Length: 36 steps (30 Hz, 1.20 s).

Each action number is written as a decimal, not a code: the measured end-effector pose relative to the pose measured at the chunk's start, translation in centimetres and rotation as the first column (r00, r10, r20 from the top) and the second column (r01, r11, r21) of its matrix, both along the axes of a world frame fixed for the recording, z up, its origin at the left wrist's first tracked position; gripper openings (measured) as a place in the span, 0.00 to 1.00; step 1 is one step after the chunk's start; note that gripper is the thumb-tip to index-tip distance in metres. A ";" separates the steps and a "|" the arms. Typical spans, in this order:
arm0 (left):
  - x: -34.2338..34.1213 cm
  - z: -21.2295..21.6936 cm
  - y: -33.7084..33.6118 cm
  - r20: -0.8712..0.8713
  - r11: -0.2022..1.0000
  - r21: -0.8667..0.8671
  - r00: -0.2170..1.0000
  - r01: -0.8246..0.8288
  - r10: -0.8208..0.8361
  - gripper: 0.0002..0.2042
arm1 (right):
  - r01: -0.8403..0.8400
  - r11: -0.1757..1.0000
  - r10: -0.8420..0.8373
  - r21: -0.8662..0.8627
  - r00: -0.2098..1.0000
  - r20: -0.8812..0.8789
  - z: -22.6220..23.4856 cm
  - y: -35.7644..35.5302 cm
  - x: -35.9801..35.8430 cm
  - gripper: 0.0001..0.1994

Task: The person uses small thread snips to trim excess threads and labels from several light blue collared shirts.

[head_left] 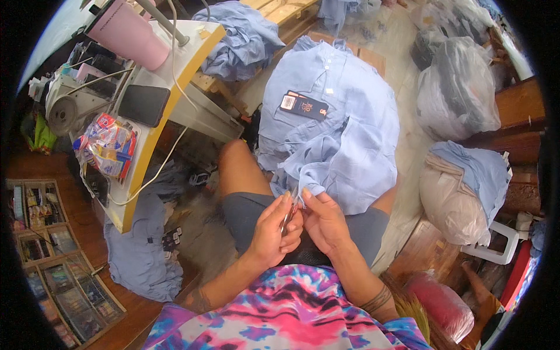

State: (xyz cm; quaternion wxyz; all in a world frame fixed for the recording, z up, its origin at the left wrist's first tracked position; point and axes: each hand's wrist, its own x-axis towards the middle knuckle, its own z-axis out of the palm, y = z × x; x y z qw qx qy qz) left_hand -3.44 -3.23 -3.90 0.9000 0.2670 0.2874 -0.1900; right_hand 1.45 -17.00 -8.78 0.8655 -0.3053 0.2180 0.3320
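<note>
Shirt (367, 140), light blue, plain thin cloth: one, spread over and between the person's knees, its far end reaching away from the body. Button placket (326, 65) running toward the far end, small pale buttons on it. Far part fairly smooth; near part creased and bunched in loose folds, drawn to a narrow corner at the hands. Whether further layers lie beneath, cannot be told.

Tag (312, 108), dark with a white label portion, lying flat on the shirt's upper face, left of its middle.

Left hand (273, 228): raised before the lap, back of the hand turned outward, fingers curled, thumb pointing up and away. Grip closed around a tool (286, 217), slim, metallic, mostly covered by the fingers; its exact kind cannot be told. Forearm entering from the lower left, slanting inward.

Right hand (328, 223): just beside the left, at about the same height. Thumb extended up and toward the left, fingers bent under; thumb and fingers pinching the shirt's near corner. Forearm slanting in from the lower right.

Surroundings: table (185, 69), white with a yellow edge, at left, bearing a pink tumbler (135, 36), a phone (144, 105) and a clear packet (109, 146). Plastic bags (458, 87) at far right, filled.
</note>
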 end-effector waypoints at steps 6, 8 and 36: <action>-0.5 0.4 -1.0 -0.107 0.995 -0.048 0.991 -0.088 0.082 0.15 | 0.007 0.992 -0.004 -0.122 1.000 0.026 1.1 0.2 -1.1 0.13; -0.7 0.4 -1.0 -0.132 0.996 -0.021 0.988 -0.083 0.079 0.14 | -0.021 0.989 0.028 -0.143 0.998 0.048 0.9 0.1 -1.3 0.14; -2.0 3.1 0.7 -0.183 0.993 0.119 0.982 -0.028 0.050 0.14 | -0.081 0.992 0.080 -0.095 0.997 -0.013 4.4 0.2 -3.7 0.12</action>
